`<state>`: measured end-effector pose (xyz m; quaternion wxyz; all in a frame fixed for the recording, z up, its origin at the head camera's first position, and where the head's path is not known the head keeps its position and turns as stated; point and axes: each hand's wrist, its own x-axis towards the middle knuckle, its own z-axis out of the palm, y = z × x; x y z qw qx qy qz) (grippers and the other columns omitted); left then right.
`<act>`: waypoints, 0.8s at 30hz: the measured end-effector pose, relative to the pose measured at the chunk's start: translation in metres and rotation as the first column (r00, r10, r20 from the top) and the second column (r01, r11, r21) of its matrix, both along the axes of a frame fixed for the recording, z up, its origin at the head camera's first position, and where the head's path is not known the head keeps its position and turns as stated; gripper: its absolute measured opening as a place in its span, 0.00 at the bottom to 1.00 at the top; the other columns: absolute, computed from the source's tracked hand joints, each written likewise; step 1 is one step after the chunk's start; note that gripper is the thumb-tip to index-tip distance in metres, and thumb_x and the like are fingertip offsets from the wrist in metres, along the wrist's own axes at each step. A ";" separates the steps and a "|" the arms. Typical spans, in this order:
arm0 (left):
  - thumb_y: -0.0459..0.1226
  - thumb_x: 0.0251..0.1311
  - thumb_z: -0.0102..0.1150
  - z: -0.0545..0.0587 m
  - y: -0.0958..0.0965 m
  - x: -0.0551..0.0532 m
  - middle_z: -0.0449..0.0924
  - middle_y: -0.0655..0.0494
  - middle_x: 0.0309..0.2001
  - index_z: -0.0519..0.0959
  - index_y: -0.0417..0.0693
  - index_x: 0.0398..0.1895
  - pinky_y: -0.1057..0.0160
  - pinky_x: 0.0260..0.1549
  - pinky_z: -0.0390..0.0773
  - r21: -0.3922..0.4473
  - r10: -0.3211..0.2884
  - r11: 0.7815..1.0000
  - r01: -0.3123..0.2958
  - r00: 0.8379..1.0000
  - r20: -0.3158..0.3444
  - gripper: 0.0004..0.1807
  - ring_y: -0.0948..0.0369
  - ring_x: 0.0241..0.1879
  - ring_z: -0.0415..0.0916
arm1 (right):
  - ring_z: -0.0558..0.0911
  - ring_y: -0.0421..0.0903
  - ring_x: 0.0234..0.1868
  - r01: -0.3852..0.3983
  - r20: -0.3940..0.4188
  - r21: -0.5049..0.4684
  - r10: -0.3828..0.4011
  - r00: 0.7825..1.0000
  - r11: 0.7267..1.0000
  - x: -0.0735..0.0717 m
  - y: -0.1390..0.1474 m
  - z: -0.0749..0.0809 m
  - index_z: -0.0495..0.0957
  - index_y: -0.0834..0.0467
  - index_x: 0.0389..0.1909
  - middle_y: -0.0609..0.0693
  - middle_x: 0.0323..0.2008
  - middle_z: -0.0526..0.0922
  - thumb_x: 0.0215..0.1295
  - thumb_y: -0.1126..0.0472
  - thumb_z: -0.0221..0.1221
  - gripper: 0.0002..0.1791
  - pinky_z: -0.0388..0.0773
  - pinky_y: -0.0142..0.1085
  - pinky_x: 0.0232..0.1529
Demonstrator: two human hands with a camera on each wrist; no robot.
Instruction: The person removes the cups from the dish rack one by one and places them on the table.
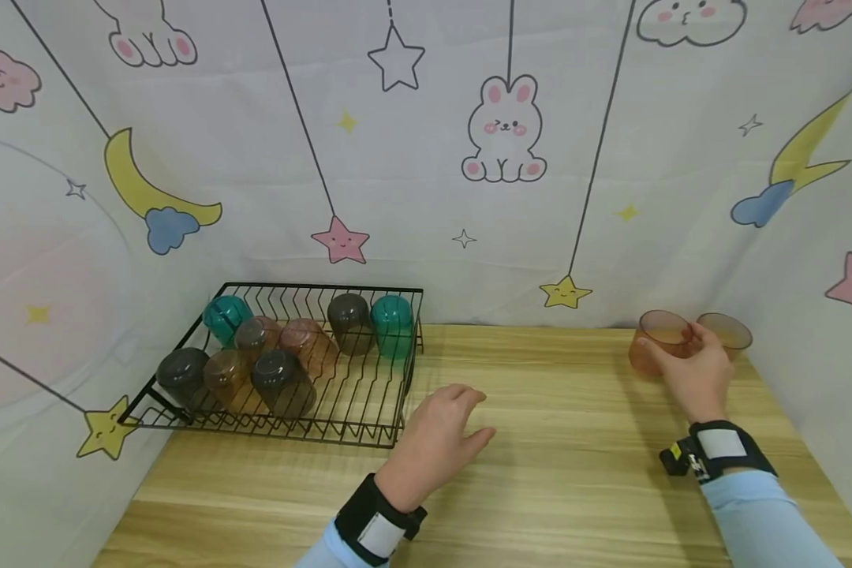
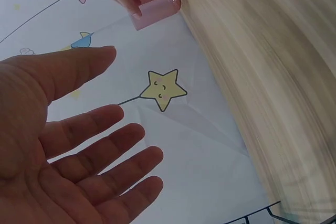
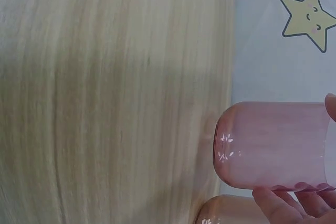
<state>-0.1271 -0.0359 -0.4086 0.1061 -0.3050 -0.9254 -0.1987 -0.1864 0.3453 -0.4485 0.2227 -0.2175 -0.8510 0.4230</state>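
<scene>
At the back right of the table, my right hand [image 1: 703, 377] grips a clear pink cup [image 1: 648, 355] near its rim, thumb on one side and fingers on the other. The cup [image 3: 273, 145] is upright, mouth up. Close beside it stands an amber cup [image 1: 734, 333], also mouth up, partly hidden behind the hand. My left hand [image 1: 429, 446] hovers over the table just right of the black wire rack [image 1: 410, 379]. Its fingers are spread and relaxed, and nothing lies in the palm, as the left wrist view confirms.
Several cups sit upside down in the rack at left: teal [image 1: 393, 327], dark grey [image 1: 282, 384], pink [image 1: 308, 345] and amber [image 1: 230, 381]. The wooden table [image 1: 539, 442] runs between rack and right-hand cups. A printed cloth [image 1: 454, 292] borders its back and sides.
</scene>
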 end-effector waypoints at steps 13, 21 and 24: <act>0.51 0.54 0.63 0.006 -0.004 0.000 0.75 0.56 0.47 0.76 0.47 0.50 0.68 0.44 0.72 -0.010 0.002 1.000 -0.002 1.000 0.000 0.24 0.63 0.47 0.71 | 0.66 0.49 0.60 -0.008 0.012 -0.008 0.009 1.000 1.000 -0.004 0.002 -0.007 0.54 0.56 0.70 0.54 0.60 0.67 0.49 0.39 0.65 0.51 0.65 0.40 0.56; 0.51 0.54 0.63 0.018 -0.018 -0.001 0.75 0.58 0.47 0.76 0.48 0.51 0.67 0.43 0.73 -0.003 0.001 1.000 -0.001 0.999 -0.047 0.24 0.63 0.46 0.72 | 0.66 0.50 0.61 -0.018 0.030 0.002 0.018 0.999 1.000 -0.003 0.004 -0.008 0.53 0.57 0.70 0.55 0.61 0.67 0.49 0.38 0.65 0.52 0.65 0.40 0.56; 0.51 0.54 0.63 0.029 -0.030 -0.003 0.75 0.57 0.48 0.75 0.49 0.52 0.64 0.44 0.73 0.016 0.036 0.999 -0.035 0.998 -0.053 0.25 0.62 0.47 0.72 | 0.65 0.52 0.61 -0.036 0.039 0.008 0.036 0.999 0.999 -0.001 0.004 -0.006 0.52 0.59 0.70 0.56 0.60 0.67 0.50 0.38 0.64 0.53 0.65 0.43 0.57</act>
